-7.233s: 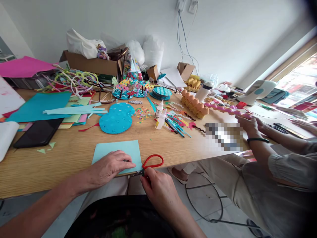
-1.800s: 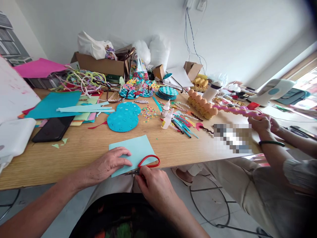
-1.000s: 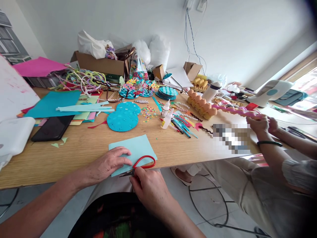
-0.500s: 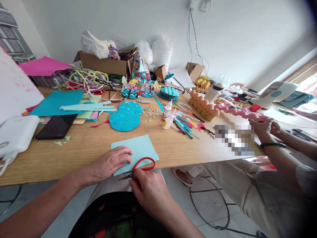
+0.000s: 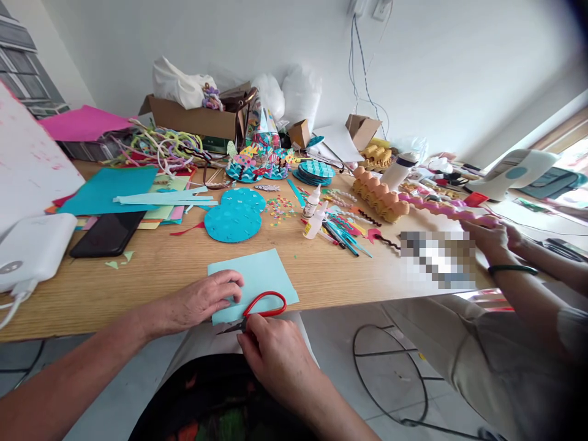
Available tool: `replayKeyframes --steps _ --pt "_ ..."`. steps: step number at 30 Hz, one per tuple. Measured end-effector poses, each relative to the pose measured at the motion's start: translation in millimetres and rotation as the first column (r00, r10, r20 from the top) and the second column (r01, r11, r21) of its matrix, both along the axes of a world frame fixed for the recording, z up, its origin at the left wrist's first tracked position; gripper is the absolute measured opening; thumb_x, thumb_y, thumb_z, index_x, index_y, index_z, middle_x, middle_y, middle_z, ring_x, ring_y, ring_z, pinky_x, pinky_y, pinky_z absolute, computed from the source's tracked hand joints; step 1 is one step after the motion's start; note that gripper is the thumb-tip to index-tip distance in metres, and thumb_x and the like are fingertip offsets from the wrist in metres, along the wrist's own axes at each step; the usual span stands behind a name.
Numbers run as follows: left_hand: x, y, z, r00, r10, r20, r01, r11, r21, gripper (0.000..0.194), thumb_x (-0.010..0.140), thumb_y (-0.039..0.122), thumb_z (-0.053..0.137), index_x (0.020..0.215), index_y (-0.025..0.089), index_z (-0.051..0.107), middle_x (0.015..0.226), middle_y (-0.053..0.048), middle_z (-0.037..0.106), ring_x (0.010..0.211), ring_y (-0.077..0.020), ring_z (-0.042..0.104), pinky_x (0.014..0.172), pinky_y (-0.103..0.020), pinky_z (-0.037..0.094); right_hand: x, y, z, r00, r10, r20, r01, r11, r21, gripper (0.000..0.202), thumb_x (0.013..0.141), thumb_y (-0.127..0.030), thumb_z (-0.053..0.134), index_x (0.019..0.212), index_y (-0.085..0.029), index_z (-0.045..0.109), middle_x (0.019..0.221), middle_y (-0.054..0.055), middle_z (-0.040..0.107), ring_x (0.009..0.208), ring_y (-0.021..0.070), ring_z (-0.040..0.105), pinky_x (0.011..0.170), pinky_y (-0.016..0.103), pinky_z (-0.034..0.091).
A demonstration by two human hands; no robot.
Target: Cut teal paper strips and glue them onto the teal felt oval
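A pale blue sheet of paper (image 5: pixel 264 272) lies at the table's front edge, its near end jutting slightly past the edge. My left hand (image 5: pixel 206 300) rests on the left part of this sheet, fingers apart and lightly bent. Red-handled scissors (image 5: pixel 283 304) are in my right hand (image 5: pixel 280 349), which is closed around them just below the paper. Their dark blades point left, apart from the paper as far as I can see. Beyond the sheet are two blue discs (image 5: pixel 233 223) dotted with small bits, overlapping each other.
Two glue bottles (image 5: pixel 314 223) stand near thin blue strips and pens. A black phone (image 5: pixel 105 234) and a white power bank (image 5: pixel 34 251) lie left. At right, another person's hands (image 5: pixel 493 239) hold a pink egg-carton strip (image 5: pixel 452 211). A metal stool frame (image 5: pixel 390 373) stands below.
The view has shifted very slightly. My hands, the paper and the scissors keep almost the same pose. The other person's shoe under the table has gone out of sight.
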State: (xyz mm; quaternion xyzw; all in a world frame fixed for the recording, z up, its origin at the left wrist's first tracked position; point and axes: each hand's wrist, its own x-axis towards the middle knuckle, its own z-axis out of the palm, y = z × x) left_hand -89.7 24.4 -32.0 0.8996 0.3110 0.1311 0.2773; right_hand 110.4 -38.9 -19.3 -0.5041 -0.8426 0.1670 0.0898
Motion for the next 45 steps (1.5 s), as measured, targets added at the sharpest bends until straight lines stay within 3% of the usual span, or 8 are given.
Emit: replayKeyframes --steps 7,11,17,29,38,45 --pt "1.0 -1.2 10.8 1.000 0.013 -0.017 -0.014 0.999 -0.038 0.020 0.092 0.019 0.034 0.095 0.022 0.054 0.118 -0.004 0.047 0.109 -0.0160 0.047 0.094 -0.025 0.035 -0.7 0.4 -0.6 1.000 -0.004 0.002 0.004 1.000 0.005 0.012 0.082 -0.024 0.049 0.072 -0.019 0.052 0.067 -0.001 0.066 0.056 0.0123 0.057 0.049 0.026 0.018" --pt "-0.2 -3.1 16.4 0.999 -0.003 -0.037 0.001 0.999 -0.038 0.015 0.089 0.019 0.043 0.097 0.021 0.055 0.122 -0.005 0.046 0.113 -0.0178 0.045 0.096 -0.027 0.034 1.1 1.6 -3.6 1.000 -0.013 0.011 0.013 1.000 0.029 0.012 0.082 -0.024 0.049 0.072 -0.019 0.051 0.067 -0.001 0.065 0.056 0.0123 0.057 0.049 0.026 0.018" --pt "-2.1 -1.9 7.4 1.000 -0.017 0.006 0.017 1.000 -0.008 0.020 0.086 0.011 0.042 0.099 0.023 0.052 0.124 -0.004 0.044 0.115 -0.0179 0.043 0.098 -0.028 0.034 2.2 1.3 -7.7 1.000 -0.005 0.008 0.004 0.994 0.109 0.013 0.082 -0.024 0.049 0.071 -0.019 0.050 0.066 -0.001 0.064 0.055 0.0118 0.056 0.049 0.026 0.018" --pt "-3.2 -1.9 1.4 1.000 0.005 -0.009 -0.004 0.995 0.101 0.017 0.087 0.015 0.043 0.091 0.024 0.057 0.111 -0.003 0.047 0.108 -0.0199 0.043 0.095 -0.031 0.034 2.4 -0.7 -12.2 0.998 0.052 -0.021 -0.048 0.981 0.188 0.012 0.082 -0.021 0.049 0.071 -0.018 0.051 0.065 -0.001 0.063 0.054 0.0120 0.055 0.049 0.026 0.019" --pt "-9.5 -1.7 2.1 0.999 -0.026 -0.046 0.027 0.999 0.038 0.018 0.088 0.017 0.044 0.100 0.025 0.055 0.120 -0.003 0.042 0.115 -0.0196 0.038 0.100 -0.033 0.029 1.9 0.2 -18.9 0.997 0.074 -0.036 -0.063 0.964 0.257 0.014 0.083 -0.020 0.047 0.068 -0.018 0.049 0.063 -0.001 0.061 0.053 0.0110 0.054 0.049 0.026 0.021" --pt "-8.4 -2.2 4.3 0.999 -0.026 -0.040 0.028 0.999 0.040 0.017 0.088 0.017 0.045 0.100 0.025 0.055 0.119 -0.003 0.043 0.115 -0.0189 0.038 0.100 -0.032 0.028 3.6 1.8 -16.2 0.993 0.099 -0.057 -0.083 0.968 0.236 0.016 0.082 -0.020 0.047 0.067 -0.018 0.048 0.060 -0.002 0.059 0.052 0.0103 0.053 0.049 0.025 0.022"
